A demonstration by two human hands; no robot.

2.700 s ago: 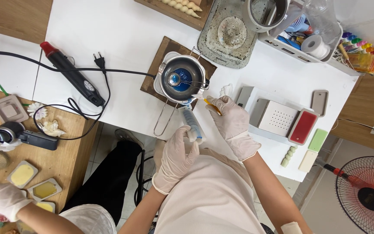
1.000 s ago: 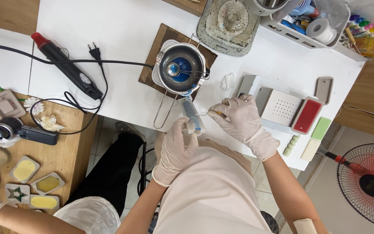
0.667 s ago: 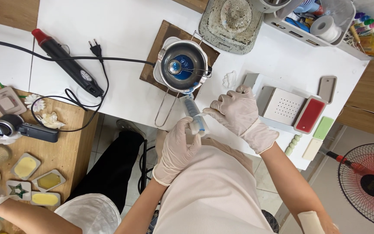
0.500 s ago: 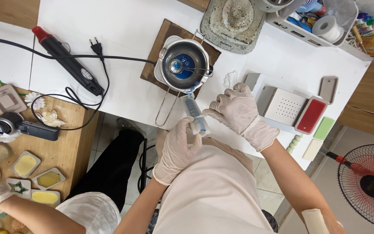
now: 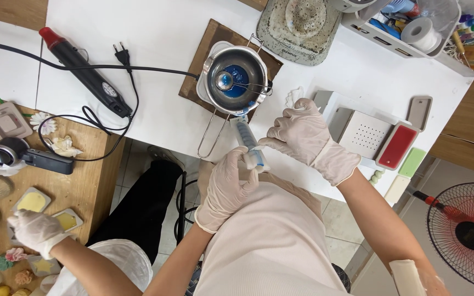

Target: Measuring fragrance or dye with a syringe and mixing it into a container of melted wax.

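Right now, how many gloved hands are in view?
3. The person's left hand grips the syringe below the metal pot; the right hand steadies it. A co-worker's hand is at the lower left over the wooden table.

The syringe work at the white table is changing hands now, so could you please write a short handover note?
Left hand: gloved, gripping the syringe at its plunger end.
Right hand: gloved, fingertips steadying the syringe barrel.
Syringe: blue liquid shows inside; tip points toward the metal pot.
Pot: holds blue liquid, sits on a brown mat.
Done: syringe appears at least partly filled.
Left: I can't tell where the liquid goes; a co-worker's gloved hand works at yellow moulds on the wooden table.
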